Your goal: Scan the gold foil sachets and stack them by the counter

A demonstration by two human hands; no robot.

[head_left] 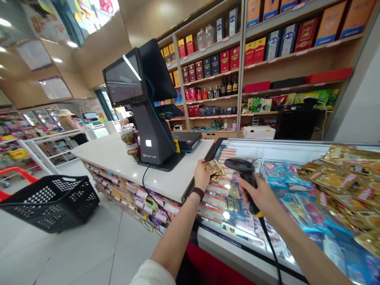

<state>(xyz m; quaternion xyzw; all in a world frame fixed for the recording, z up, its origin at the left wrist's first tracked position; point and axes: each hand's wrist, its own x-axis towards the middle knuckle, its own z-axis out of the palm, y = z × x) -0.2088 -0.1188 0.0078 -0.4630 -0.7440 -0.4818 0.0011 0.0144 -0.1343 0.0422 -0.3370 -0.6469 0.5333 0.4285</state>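
My left hand (pixel 202 174) grips a small gold foil packet (pixel 213 166) by its near edge, over the left end of a glass-topped display case (pixel 212 201). In my right hand (pixel 261 194) is a black handheld barcode scanner (pixel 247 170), its fingers wrapped around the handle. The scanner's head is at the upper left and points toward the packet, with a gap between them. A cable runs down from the yellow-edged handle. On the right, a large heap of similar gold packets (pixel 344 178) lies on the glass. Goods in blue and pink wrapping show beneath it.
A black cash register terminal (pixel 154 130) stands on the white counter (pixel 103 152), with jars (pixel 130 142) beside it. At the left is a black shopping basket (pixel 56 202) with red handles. Shelves of boxed bottles (pixel 212 65) line the back wall. A person in a hat (pixel 67 124) stands far left.
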